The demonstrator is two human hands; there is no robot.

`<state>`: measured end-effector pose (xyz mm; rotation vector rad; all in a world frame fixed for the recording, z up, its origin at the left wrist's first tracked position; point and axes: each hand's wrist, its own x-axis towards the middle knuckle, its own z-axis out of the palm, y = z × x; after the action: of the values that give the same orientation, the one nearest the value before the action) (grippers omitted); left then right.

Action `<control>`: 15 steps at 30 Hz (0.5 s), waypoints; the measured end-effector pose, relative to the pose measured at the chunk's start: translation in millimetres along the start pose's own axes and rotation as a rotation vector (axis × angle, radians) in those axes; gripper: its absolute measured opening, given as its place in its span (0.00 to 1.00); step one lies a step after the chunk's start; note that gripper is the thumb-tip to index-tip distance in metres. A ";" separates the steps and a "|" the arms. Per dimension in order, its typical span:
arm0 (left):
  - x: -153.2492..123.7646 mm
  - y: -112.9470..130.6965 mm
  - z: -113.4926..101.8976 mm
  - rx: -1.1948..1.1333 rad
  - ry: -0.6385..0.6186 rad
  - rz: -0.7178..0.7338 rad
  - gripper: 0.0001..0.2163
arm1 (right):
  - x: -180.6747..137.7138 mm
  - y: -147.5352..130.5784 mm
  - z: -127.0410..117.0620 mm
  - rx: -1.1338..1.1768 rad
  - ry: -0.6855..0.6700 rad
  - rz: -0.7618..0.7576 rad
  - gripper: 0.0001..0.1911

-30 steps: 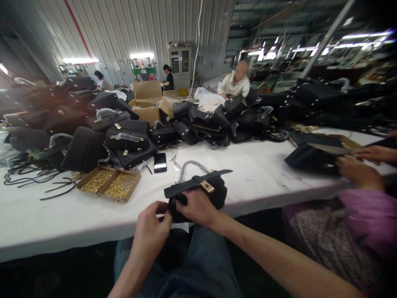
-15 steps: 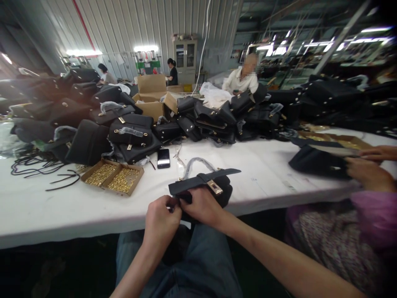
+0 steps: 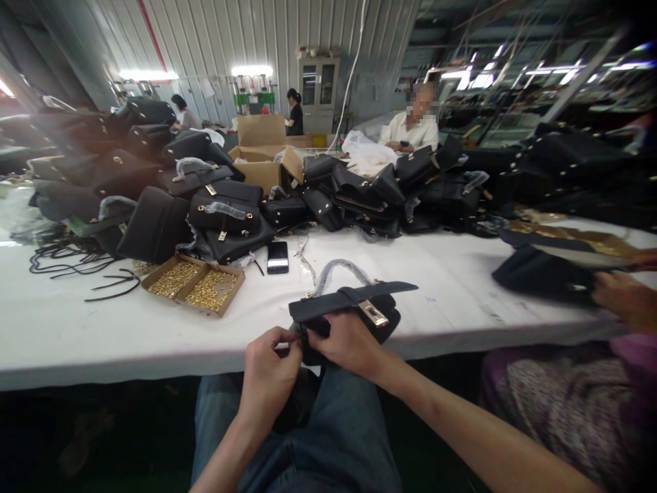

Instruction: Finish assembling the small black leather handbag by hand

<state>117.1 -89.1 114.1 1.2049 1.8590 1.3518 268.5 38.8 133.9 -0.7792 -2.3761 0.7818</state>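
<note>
The left hand (image 3: 267, 373) is closed at the near edge of the desk (image 3: 76, 335), its fingers (image 3: 287, 341) pinched on the lower left corner of a small black handbag (image 3: 349, 316). What the fingertips grip at that corner is too small to tell. The right hand (image 3: 349, 342) lies against the front of the same handbag, fingers curled over it and holding it steady. The handbag rests at the desk edge, directly above the person's lap, with its flap strap lying across the top, a gold clasp (image 3: 373, 313) facing up, and a plastic-wrapped handle (image 3: 339, 270) arching behind it.

Further in, to the left, an open cardboard tray (image 3: 194, 284) holds gold hardware in two compartments. A phone (image 3: 278, 257) lies flat just beyond the handbag. Loose black straps (image 3: 76, 263) lie at far left.

At right, a co-worker's hand (image 3: 623, 301) touches another black bag (image 3: 544, 274). Piled black handbags (image 3: 220, 212) cover the far side of the desk.
</note>
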 end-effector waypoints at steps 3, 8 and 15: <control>-0.1 -9.5 -2.2 -0.104 -0.024 -0.041 0.07 | 0.6 -0.5 1.9 -0.041 0.002 0.010 0.10; 1.1 -22.1 -2.3 -0.219 -0.039 -0.076 0.09 | -2.5 -2.6 4.7 -0.086 0.057 -0.030 0.08; 1.7 -26.9 -0.7 -0.299 -0.044 -0.085 0.10 | -6.2 -1.7 8.3 -0.142 0.102 -0.020 0.13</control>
<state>106.5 -90.5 89.4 0.9831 1.5900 1.4807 267.2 30.7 127.5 -0.8305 -2.3630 0.5567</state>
